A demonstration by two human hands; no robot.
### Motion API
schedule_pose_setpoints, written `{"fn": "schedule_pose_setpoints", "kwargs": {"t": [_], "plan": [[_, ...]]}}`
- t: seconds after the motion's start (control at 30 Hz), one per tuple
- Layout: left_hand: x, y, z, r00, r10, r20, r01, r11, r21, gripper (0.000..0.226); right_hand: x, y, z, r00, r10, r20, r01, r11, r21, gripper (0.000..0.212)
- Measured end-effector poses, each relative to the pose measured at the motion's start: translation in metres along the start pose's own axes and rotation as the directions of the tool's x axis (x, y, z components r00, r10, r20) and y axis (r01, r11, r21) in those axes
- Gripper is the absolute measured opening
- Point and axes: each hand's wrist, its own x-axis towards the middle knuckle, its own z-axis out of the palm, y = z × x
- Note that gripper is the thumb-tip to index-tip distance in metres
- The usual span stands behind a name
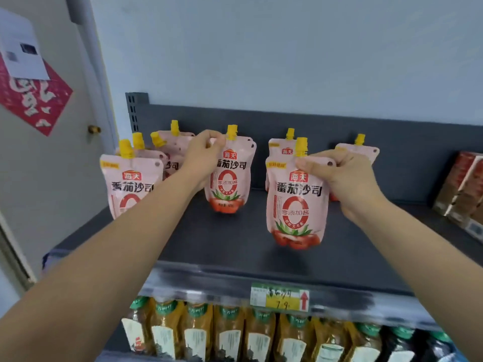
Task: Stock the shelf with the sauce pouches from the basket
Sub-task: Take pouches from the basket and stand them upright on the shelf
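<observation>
Pouches on shelf [235, 246].
I hold one pouch [230, 176] in left hand [202, 155], another pouch [295, 202] in right hand [345, 176], fingers clamped.

price tag [279, 296]: writing blurred | boxes [462, 184]: cut off right

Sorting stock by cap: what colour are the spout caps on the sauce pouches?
Yellow, on every pouch cap in sight; the head view shows it, its only view.
</observation>
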Motion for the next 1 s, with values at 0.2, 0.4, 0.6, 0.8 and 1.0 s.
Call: {"fn": "schedule_pose_setpoints", "kwargs": {"t": [0.2, 0.4, 0.6, 0.8, 1.0], "plan": [[0.033, -0.024, 0.016, 1.0, -0.015, -0.008, 0.015, 1.0, -0.002, 0.008, 0.031, 0.018, 0.014, 0.998, 0.014, 0.057, -0.019, 0.996, 0.085, 0.009], [0.045, -0.034, 0.023, 1.0, -0.03, -0.004, 0.03, 0.999, -0.045, 0.011, 0.039, 0.03, 0.023, 0.997, -0.022, 0.074, 0.011, 0.989, 0.147, 0.011], [0.039, -0.042, 0.027, 1.0, 0.023, -0.02, -0.023, 1.0, -0.003, 0.02, 0.042, 0.036, 0.016, 0.985, -0.049, 0.165, 0.043, 0.998, 0.045, 0.016], [0.009, -0.067, 0.029, 0.998, -0.03, 0.05, 0.02, 0.982, 0.189, 0.111, 0.033, 0.05, -0.001, 0.865, 0.229, 0.446, -0.061, 0.931, -0.359, 0.035], [0.004, -0.077, 0.026, 0.992, -0.008, 0.129, -0.035, 0.943, 0.332, 0.12, 0.035, 0.062, 0.02, 0.906, 0.138, 0.4, -0.03, 0.964, -0.264, 0.03]]}}
